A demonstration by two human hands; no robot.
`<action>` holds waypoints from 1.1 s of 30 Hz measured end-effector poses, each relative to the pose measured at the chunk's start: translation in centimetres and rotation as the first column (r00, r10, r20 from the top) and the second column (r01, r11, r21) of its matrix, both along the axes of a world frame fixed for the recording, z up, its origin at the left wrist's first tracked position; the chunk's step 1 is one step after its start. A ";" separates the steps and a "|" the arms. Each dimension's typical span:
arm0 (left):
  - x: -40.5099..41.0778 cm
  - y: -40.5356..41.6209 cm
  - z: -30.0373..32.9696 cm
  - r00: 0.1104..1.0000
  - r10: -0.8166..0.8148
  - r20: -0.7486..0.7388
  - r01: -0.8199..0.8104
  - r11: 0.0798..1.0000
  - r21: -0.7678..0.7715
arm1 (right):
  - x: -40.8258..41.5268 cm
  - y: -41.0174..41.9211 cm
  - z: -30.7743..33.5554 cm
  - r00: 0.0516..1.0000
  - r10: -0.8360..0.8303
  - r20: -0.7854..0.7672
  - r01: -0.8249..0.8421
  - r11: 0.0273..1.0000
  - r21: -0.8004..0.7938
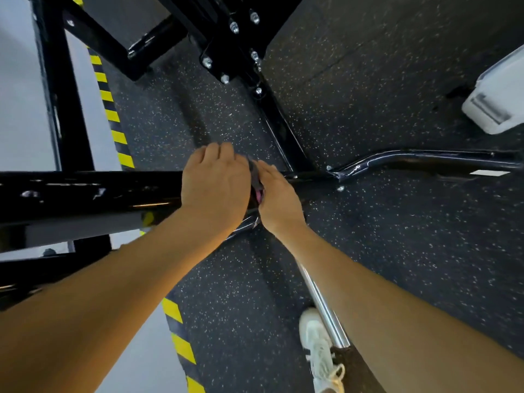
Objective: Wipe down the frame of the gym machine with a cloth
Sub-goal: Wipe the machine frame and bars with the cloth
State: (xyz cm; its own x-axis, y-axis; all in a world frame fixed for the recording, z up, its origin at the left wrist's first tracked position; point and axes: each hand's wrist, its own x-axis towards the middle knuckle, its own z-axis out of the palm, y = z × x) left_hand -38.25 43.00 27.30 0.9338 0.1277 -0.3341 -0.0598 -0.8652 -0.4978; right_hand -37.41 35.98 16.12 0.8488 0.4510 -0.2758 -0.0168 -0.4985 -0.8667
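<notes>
A thick black frame tube (85, 194) of the gym machine runs across the view from the left edge toward the middle. My left hand (215, 185) lies palm down over this tube with fingers curled over its far side. My right hand (276, 198) presses beside it on the same tube. Between the two hands a dark cloth (256, 185) with a pink patch peeks out; most of it is hidden under the hands. Both hands seem to hold it against the tube.
A bent black handle bar (411, 158) extends right from the tube. Bolted black frame members (226, 38) rise at the top. A chrome bar (323, 302) slants below my right arm. My white shoe (317, 347) stands on speckled rubber flooring. Yellow-black hazard tape (110, 109) edges the floor; a white container (493, 95) sits at right.
</notes>
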 end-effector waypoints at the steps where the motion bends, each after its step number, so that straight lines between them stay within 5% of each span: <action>1: 0.5 -0.3 -0.9 1.000 -0.004 -0.010 0.004 1.000 -0.007 | 0.5 -0.5 -0.9 1.000 -0.005 -0.023 0.004 0.999 -0.032; 13: 3.2 -1.6 -6.8 0.987 -0.103 -0.122 0.104 0.995 0.008 | 5.8 -4.9 -9.0 0.973 -0.089 -0.211 0.023 0.955 -0.294; 18: 3.0 -2.1 -6.7 0.983 -0.078 -0.168 0.078 0.997 -0.008 | 4.3 -4.1 -8.0 0.970 -0.161 -0.183 0.129 0.976 -0.176; 23: 3.6 -1.9 -6.1 0.990 -0.055 -0.131 0.060 0.998 0.031 | 0.5 -2.4 -4.4 0.999 -0.034 -0.038 0.038 0.993 0.115; 33: 6.0 -4.5 -12.0 0.982 -0.123 -0.145 0.118 0.992 -0.039 | 4.4 -5.4 -14.2 0.978 -0.190 -0.081 0.182 0.979 -0.096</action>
